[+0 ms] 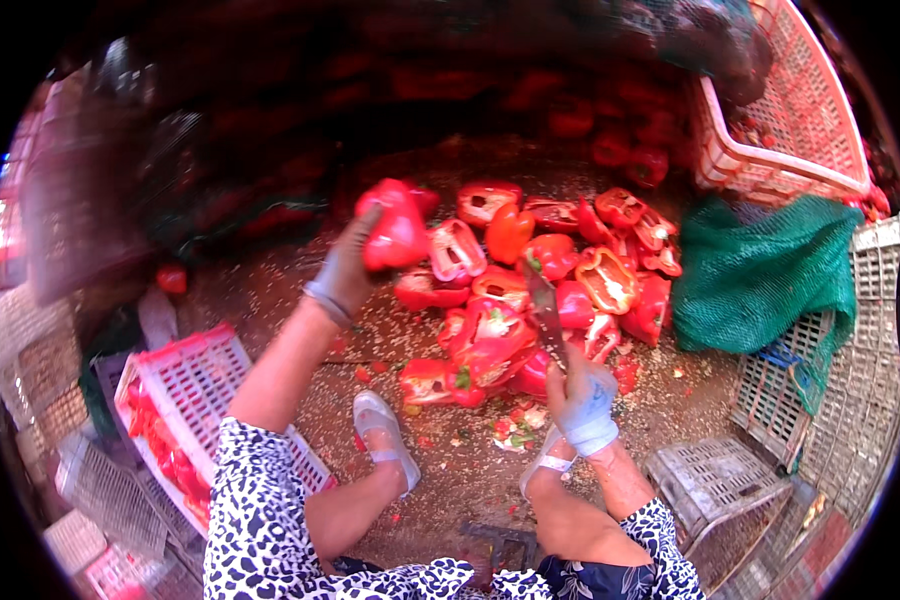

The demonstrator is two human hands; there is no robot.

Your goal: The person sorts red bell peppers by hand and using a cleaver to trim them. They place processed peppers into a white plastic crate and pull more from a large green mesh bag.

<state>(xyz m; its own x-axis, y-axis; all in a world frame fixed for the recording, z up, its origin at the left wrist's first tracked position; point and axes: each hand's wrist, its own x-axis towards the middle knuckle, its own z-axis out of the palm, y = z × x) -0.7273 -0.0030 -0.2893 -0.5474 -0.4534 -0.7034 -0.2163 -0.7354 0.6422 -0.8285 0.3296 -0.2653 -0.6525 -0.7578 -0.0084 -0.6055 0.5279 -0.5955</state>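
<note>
My gloved left hand (348,268) is closed around a whole red bell pepper (394,226), lifted at the left side of a heap. In my gloved right hand (582,400) is a knife (544,310), its blade pointing up and away over the heap. Cut bell peppers (492,340), mostly red with some orange, lie piled on the floor in front of me. Several show their pale insides and seeds. Near my right foot lies a small pile of cut-out cores and scraps (518,428).
Seeds are scattered over the brown floor (300,300). Left of me a tilted white-and-pink crate (200,385) holds red pepper pieces. A green mesh sack (760,275) slumps at right, below a pale red crate (785,165). A grey crate (715,480) stands near my right leg.
</note>
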